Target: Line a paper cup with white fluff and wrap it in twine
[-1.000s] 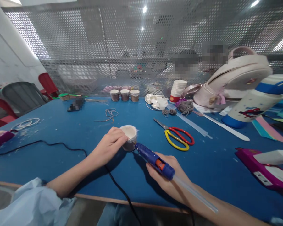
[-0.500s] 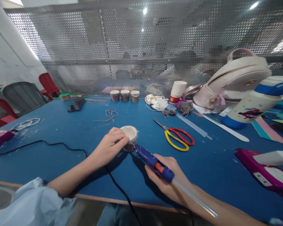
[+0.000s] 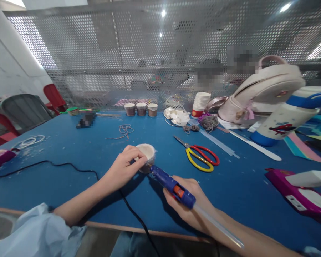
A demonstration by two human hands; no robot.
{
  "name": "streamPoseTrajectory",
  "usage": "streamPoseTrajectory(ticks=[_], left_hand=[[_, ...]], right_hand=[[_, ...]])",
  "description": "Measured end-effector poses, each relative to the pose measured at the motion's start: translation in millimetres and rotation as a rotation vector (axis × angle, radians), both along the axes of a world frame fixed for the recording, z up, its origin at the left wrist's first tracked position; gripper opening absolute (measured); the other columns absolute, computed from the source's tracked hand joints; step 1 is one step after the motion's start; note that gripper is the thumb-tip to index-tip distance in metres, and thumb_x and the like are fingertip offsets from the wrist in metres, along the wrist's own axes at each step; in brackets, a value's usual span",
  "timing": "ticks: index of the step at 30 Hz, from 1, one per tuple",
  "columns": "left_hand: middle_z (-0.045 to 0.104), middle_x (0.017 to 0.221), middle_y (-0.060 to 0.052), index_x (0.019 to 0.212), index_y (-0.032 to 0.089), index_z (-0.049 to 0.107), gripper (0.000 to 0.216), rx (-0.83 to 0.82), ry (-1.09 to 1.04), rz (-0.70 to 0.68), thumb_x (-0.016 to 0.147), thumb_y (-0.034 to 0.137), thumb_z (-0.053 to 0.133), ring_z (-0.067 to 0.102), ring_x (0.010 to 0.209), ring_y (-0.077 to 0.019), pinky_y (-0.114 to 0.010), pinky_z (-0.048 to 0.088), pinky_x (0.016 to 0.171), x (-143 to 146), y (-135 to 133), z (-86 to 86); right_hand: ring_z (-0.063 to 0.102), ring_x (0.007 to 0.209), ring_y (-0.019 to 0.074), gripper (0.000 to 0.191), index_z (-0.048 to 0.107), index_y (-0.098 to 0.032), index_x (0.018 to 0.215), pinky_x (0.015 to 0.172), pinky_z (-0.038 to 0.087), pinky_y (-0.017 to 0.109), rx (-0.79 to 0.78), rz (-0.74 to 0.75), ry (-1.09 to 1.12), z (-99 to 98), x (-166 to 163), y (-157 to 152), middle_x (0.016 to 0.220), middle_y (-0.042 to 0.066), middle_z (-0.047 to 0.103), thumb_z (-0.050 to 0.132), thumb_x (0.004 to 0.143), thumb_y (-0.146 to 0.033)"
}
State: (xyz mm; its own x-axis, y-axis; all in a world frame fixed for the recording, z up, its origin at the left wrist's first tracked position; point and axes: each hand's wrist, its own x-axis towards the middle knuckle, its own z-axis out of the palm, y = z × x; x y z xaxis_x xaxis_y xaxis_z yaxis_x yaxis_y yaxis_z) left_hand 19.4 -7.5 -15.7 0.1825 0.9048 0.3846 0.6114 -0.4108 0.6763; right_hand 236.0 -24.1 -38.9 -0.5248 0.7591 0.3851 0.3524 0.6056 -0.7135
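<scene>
My left hand [image 3: 128, 165] is closed on the near left side of a small whitish paper cup [image 3: 149, 151], fingers at its rim. The cup stands on the blue table, its open mouth facing up; part of its wall is hidden behind my fingers. In my right hand [image 3: 188, 200] is a blue glue gun [image 3: 169, 181], gripped from below, with a clear glue stick [image 3: 219, 225] jutting out of its back end. The gun's nozzle points up and left and meets the cup's lower right side. Scissors [image 3: 199, 155] with red and yellow handles lie to the right, blades partly apart.
Several things line the back: three filled cups [image 3: 141, 109], stacked paper cups [image 3: 201, 104], grey yarn [image 3: 210, 124], a pale backpack [image 3: 267, 91]. A water bottle [image 3: 286, 121] and a purple power strip [image 3: 296, 196] stand right. A black cord [image 3: 133, 210] crosses the table's front edge.
Both hands keep their hold on the cup and the glue gun, nozzle still at the cup's side. The whole view has shifted very slightly; otherwise little differs.
</scene>
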Motion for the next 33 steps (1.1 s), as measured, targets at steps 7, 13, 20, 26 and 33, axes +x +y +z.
streamPoseTrajectory(ticks=[7,13,20,26,33], left_hand=[[0.066,0.074,-0.002,0.067,0.02,0.061,0.023,0.03,0.002,0.003,0.086,0.028,0.052,0.053,0.083,-0.0176,-0.031,0.042,0.078,1.2,0.0,-1.0],[0.067,0.072,-0.002,0.065,0.019,0.061,0.023,0.124,0.04,0.003,0.086,0.025,0.054,0.055,0.079,-0.0168,-0.03,0.044,0.074,2.3,0.4,-3.7],[0.065,0.065,0.002,0.068,0.019,0.06,0.019,0.484,0.334,0.067,0.086,0.02,0.054,0.057,0.065,-0.0126,-0.04,0.043,0.092,5.3,1.7,-13.8],[0.061,0.061,0.002,0.066,0.019,0.056,0.018,0.78,0.553,0.075,0.083,0.015,0.054,0.055,0.06,-0.0116,-0.043,0.041,0.103,6.2,0.6,-16.4],[0.053,0.058,0.003,0.066,0.02,0.054,0.019,0.874,0.612,0.052,0.084,0.012,0.053,0.051,0.057,-0.0113,-0.044,0.044,0.102,9.9,2.3,-15.5]], right_hand=[[0.037,0.046,0.008,0.02,0.044,-0.02,0.064,0.047,0.033,0.021,-0.026,-0.071,0.009,-0.2,5.3,1.8,0.054,-0.005,0.045,0.051,0.082,-0.023],[0.034,0.046,0.0089,0.019,0.046,-0.02,0.064,0.046,0.032,0.022,-0.102,-0.101,-0.012,6.2,8.1,0.7,0.053,-0.005,0.042,0.051,0.081,-0.027],[0.036,0.041,0.0096,0.025,0.041,-0.022,0.06,0.043,0.033,0.023,-0.313,-0.162,0.046,15.7,9.4,-3.6,0.045,-0.007,0.039,0.052,0.08,-0.032],[0.039,0.037,0.0107,0.03,0.041,-0.023,0.057,0.042,0.034,0.024,-0.389,-0.172,0.072,11.4,12.7,-0.5,0.039,-0.007,0.04,0.053,0.082,-0.035],[0.039,0.036,0.0107,0.036,0.039,-0.024,0.052,0.042,0.034,0.025,-0.367,-0.202,0.08,9.4,14.0,1.3,0.036,-0.006,0.039,0.054,0.082,-0.04]])
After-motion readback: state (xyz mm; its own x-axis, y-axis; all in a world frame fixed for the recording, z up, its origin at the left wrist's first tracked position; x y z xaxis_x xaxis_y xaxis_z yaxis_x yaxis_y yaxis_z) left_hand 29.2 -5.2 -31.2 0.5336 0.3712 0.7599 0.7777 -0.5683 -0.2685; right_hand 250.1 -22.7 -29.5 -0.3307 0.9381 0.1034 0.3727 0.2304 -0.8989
